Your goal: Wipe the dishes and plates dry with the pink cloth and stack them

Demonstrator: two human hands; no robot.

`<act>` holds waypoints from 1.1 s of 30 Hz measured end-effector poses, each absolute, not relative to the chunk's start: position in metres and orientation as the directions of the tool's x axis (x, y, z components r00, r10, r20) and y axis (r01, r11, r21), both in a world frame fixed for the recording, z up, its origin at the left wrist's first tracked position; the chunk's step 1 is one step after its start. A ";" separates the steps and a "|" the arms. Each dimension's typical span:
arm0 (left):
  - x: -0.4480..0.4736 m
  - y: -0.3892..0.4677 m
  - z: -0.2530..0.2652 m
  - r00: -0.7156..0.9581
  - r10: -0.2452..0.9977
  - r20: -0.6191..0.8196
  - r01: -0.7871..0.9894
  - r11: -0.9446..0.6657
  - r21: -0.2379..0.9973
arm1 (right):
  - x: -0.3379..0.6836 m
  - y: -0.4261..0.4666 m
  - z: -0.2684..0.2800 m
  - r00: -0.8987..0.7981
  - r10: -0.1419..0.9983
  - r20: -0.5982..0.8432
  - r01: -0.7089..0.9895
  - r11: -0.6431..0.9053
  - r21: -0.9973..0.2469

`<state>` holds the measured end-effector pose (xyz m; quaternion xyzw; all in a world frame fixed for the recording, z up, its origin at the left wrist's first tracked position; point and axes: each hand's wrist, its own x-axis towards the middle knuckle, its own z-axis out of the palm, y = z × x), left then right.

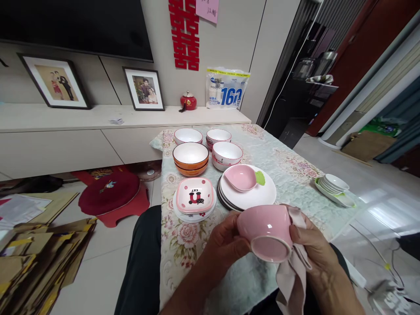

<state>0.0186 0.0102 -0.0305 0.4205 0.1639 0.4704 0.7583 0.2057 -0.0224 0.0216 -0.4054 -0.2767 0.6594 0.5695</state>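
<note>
1 floral tablecloth (288, 159) supports 1 plate stack (267, 194). The right hand (316, 249) grips a cloth (293, 278) and, with it, 1 side of the pink bowl (264, 221); the left hand (226, 245) grasps the opposite side. The bowl is raised and tilted, base facing the camera, near the stack. 1 small pink dish (241, 178) rests on that stack.

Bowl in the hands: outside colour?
The bowl is plain pink outside, seen best in the head view.
</note>
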 end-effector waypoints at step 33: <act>0.015 -0.022 -0.011 0.319 0.945 -0.075 -0.231 0.154 0.961 | 0.155 -0.016 0.019 -0.093 0.665 0.741 0.694 0.577 -0.430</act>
